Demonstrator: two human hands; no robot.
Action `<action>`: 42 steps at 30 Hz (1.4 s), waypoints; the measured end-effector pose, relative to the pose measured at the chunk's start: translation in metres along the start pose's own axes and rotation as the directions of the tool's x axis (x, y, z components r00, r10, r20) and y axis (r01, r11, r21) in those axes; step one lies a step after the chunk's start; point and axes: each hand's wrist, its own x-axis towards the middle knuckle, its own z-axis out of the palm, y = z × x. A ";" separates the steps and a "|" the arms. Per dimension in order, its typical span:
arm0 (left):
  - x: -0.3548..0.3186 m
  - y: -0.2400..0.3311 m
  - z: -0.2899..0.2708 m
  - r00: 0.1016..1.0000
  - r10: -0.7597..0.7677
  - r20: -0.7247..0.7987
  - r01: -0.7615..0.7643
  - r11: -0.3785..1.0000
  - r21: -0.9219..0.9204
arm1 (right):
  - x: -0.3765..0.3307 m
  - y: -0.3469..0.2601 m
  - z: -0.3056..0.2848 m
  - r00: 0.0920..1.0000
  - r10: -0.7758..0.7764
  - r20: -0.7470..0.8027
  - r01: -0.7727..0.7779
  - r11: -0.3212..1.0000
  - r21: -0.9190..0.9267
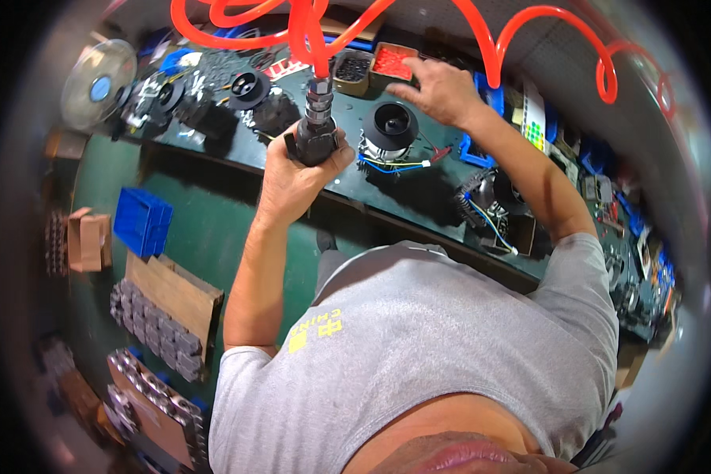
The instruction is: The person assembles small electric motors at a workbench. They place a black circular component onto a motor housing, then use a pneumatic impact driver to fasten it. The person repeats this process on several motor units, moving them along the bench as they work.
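My left hand (292, 178) grips a black pneumatic screwdriver (317, 126) held upright, fed by an orange coiled air hose (308, 31) from above. My right hand (442, 91) reaches over the green bench (355, 186) to a small tray of red parts (393, 63), fingers at its edge. Between the hands stands a black round motor unit (389, 128) with blue, yellow and red wires (395, 164). A second small tray with dark parts (352, 71) sits left of the red one.
More black motor units (249, 88) line the bench to the left, another (482, 207) to the right. A small fan (99, 83) stands far left. On the floor are a blue crate (142, 223), a cardboard box (87, 239) and wooden pallets (174, 296) with stacked metal parts.
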 end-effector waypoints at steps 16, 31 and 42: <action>0.086 -0.032 -0.076 0.914 -0.063 0.401 0.066 0.998 0.006 | -0.218 0.052 -0.035 0.538 0.828 0.162 -0.761 0.559 -0.329; 0.091 -0.028 -0.106 0.907 -0.056 0.417 0.057 0.998 0.012 | -0.077 -0.053 0.004 0.935 0.352 0.052 -0.355 0.932 0.079; 0.081 -0.022 -0.127 0.884 -0.111 0.454 0.095 0.994 0.058 | -0.025 -0.075 0.006 0.974 -0.003 0.226 -0.048 0.974 0.220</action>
